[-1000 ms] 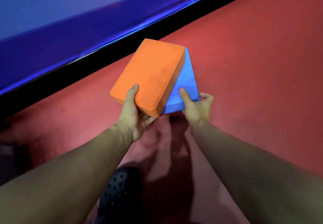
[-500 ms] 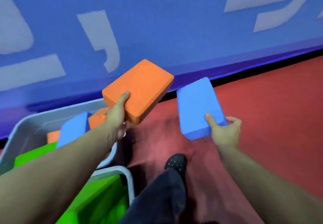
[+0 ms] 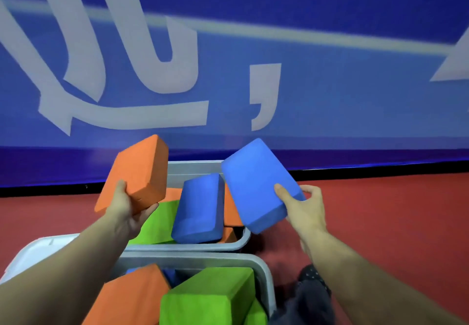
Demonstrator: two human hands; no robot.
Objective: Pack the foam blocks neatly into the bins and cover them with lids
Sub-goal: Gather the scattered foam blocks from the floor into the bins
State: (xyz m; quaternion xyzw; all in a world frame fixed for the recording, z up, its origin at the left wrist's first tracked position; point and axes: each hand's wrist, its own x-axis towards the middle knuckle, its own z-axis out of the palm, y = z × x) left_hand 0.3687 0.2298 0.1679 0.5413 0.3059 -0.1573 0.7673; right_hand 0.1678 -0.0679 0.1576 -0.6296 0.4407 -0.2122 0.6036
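Both hands now over the bins, one foam block gripped in each

Left hand (image 3: 127,208) curled round the lower end of the orange block (image 3: 135,175), thumb on its top face, fingers underneath; right hand (image 3: 303,209) gripping the lower corner of the blue block (image 3: 258,185) the same way. Half a second ago held over red floor (image 3: 380,223) with the bins off to the left; a second ago pressed together as a pair, no bin in sight. Now separated and tilted above the far bin (image 3: 238,242), where a blue block (image 3: 199,208), a green block (image 3: 160,223) and orange ones lie jumbled. Near bin (image 3: 266,274) also holds loose blocks. Probably about to drop both in; tidy stacking not yet done, no lid clearly seen
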